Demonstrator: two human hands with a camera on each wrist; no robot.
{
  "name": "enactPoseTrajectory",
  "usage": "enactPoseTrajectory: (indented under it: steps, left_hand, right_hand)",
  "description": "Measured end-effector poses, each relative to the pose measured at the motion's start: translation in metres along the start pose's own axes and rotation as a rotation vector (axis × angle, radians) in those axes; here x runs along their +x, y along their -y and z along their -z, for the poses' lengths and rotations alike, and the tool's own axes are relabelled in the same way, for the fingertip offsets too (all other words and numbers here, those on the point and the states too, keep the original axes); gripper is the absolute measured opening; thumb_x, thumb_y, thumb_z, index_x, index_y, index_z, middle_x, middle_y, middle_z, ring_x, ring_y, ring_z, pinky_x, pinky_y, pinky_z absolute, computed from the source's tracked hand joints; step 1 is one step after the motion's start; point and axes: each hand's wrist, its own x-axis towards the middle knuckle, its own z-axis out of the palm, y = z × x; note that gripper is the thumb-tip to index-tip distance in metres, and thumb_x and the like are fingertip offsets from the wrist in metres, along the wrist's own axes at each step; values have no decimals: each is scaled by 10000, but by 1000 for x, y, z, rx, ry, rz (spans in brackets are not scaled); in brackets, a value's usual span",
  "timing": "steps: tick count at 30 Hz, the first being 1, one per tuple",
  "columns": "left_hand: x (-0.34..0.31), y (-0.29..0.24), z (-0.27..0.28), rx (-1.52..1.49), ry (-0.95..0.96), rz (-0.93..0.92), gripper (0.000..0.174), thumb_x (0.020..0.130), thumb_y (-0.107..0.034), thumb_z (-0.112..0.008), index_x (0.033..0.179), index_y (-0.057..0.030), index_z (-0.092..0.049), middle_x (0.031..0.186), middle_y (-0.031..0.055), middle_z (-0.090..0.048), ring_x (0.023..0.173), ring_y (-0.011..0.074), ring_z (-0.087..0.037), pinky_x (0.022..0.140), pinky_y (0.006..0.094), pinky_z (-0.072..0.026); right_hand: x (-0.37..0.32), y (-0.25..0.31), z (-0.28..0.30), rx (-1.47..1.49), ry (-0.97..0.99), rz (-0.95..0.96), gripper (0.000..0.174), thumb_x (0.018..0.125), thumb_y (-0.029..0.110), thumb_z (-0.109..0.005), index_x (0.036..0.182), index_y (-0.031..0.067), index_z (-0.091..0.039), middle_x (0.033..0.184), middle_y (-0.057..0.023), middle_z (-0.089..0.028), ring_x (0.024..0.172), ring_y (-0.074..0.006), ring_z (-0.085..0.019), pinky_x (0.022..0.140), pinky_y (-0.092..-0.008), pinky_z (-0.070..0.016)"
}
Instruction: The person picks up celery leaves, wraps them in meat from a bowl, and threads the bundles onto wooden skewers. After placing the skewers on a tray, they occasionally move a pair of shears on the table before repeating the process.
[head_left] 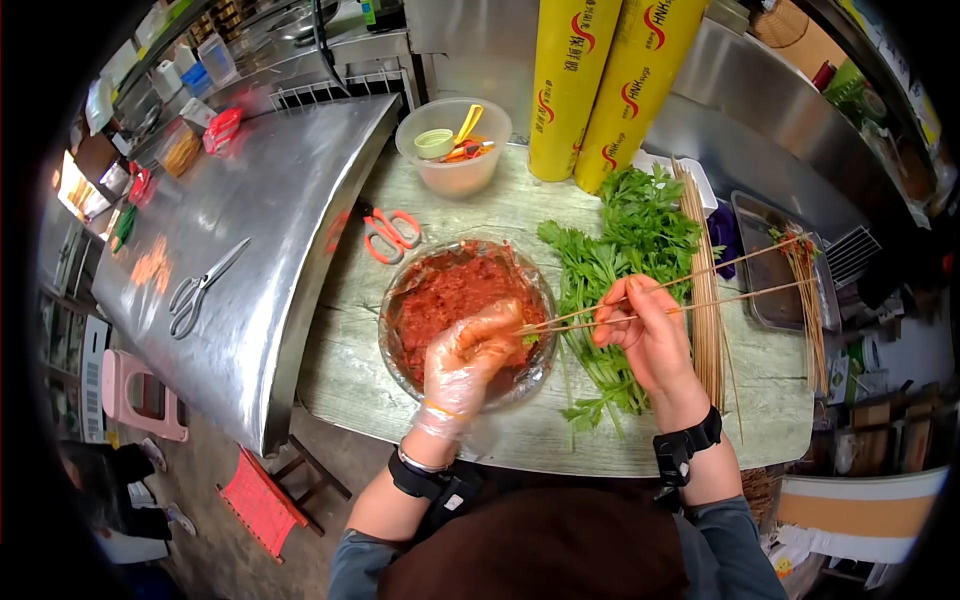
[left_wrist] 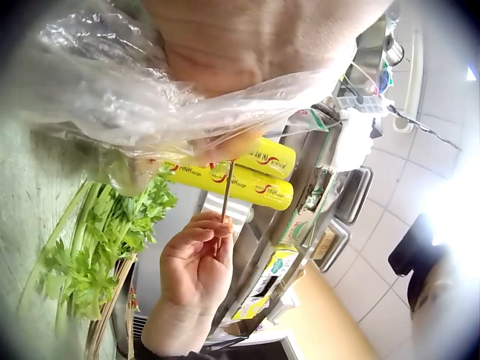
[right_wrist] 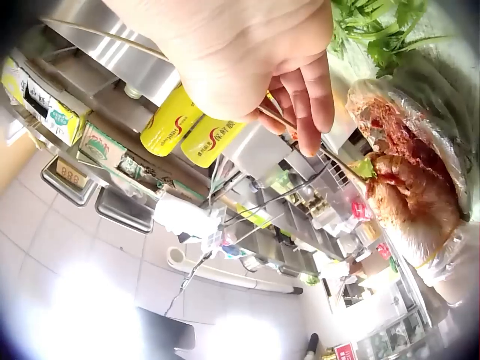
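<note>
Over the bowl [head_left: 392, 375] of red minced meat [head_left: 450, 275], my left hand [head_left: 470, 350], in a clear plastic glove smeared red, grips the near ends of two thin wooden skewers [head_left: 745, 297]. A bit of green leaf shows at its fingertips. My bare right hand [head_left: 650, 335] pinches the skewers farther along, above the leafy greens [head_left: 640, 225]. In the left wrist view that right hand [left_wrist: 196, 262] holds a skewer [left_wrist: 229, 187] between thumb and fingers. The gloved hand [right_wrist: 412, 202] is closed around the skewer end in the right wrist view.
Bare skewers [head_left: 708, 340] lie right of the greens, beside a metal tray [head_left: 770, 290] with more sticks across its edge. Orange-handled scissors [head_left: 390, 238], a plastic tub [head_left: 455, 180] and yellow film rolls [head_left: 560, 100] stand behind. Metal scissors [head_left: 205, 290] lie on the steel surface at left.
</note>
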Motion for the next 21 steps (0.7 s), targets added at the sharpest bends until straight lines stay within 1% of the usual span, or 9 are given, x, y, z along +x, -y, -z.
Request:
enactPoseTrajectory:
  steps: [5,8,11,14,17,21]
  left_hand:
    - [3,-1,0,-123,-19,74,296,831,98,-570,1121,49,-606,1209,118,-590,992,173,-607,827,309,-546]
    - [3,-2,2,-162,4,111,291,855,66,-550,1141,46,-594,1215,125,-587,993,190,-614,834,325,-546]
    - [4,-7,4,-329,54,147,288,890,3,-535,1173,41,-574,1213,138,-587,1004,209,-618,830,339,-549]
    - [5,-9,6,-368,35,214,290,921,-67,-530,1189,41,-558,1208,151,-588,1016,225,-618,818,346,-553]
    - [5,-14,-3,-269,-26,232,269,921,-69,-527,1156,57,-566,1205,179,-586,1026,266,-619,802,388,-572]
    - [5,-8,1,-338,6,246,241,908,-32,-532,1127,60,-570,1178,181,-595,1013,287,-620,810,412,-576]
  right_hand:
    - [-3,4,-6,-100,-20,6,267,982,252,-457,928,18,-574,782,-96,-653,643,-180,-660,597,-263,-543]
    - [-4,7,-10,-165,-12,43,265,985,244,-457,932,13,-575,790,-96,-651,654,-180,-661,607,-262,-539]
    - [-5,7,-14,-214,-22,72,262,986,235,-458,936,5,-573,797,-97,-647,660,-180,-658,614,-264,-537]
    - [-5,7,-15,-256,-38,90,260,985,231,-462,942,-3,-568,801,-98,-642,657,-179,-654,614,-267,-535]
    - [-5,6,-16,-262,-44,92,263,986,231,-460,944,-5,-568,795,-97,-640,652,-179,-651,616,-267,-534]
    - [-3,10,-16,-269,-24,85,259,983,225,-470,944,-9,-574,798,-95,-640,656,-177,-650,631,-269,-531]
